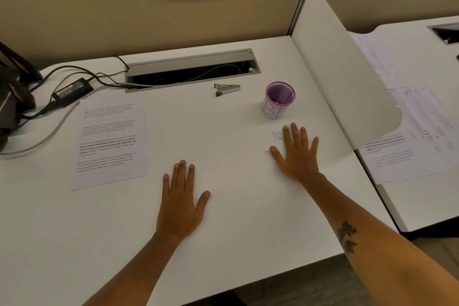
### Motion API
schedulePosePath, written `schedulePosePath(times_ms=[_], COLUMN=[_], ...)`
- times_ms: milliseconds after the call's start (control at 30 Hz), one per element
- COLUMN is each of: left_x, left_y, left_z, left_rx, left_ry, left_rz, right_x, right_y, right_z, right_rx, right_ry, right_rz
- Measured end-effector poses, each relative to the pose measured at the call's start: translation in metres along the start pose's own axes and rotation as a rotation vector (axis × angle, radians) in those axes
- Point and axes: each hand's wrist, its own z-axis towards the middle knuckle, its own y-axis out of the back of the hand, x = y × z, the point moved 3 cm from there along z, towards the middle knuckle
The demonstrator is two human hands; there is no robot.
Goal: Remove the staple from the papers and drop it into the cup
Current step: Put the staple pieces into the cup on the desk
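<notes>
The printed papers [110, 141] lie flat on the white desk at the left; the staple itself is too small to make out. A small silver staple remover [227, 89] rests near the back of the desk. To its right stands the cup [277, 100], white outside with a purple rim and inside. My left hand [180, 202] lies palm down on the desk, fingers apart, right of the papers and holding nothing. My right hand [296, 154] is also flat and empty, just in front of the cup.
A cable slot [191, 69] opens along the back of the desk. A black power adapter [72, 92] and cables lie at the back left. A white divider panel [345, 77] rises on the right; beyond it, more papers [409, 136] cover the neighbouring desk.
</notes>
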Motion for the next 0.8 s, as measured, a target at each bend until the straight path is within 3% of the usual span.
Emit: schedulePosePath(times_ms=[367, 800], left_x=[0.001, 0.002], left_y=[0.002, 0.002], left_z=[0.001, 0.001], left_rx=[-0.014, -0.029], left_ry=[0.009, 0.013], left_rz=[-0.028, -0.065], right_x=[0.016, 0.024], right_y=[0.022, 0.019], right_z=[0.021, 0.037], right_rx=[0.012, -0.075], right_ry=[0.172, 0.255], right_rz=[0.204, 0.160])
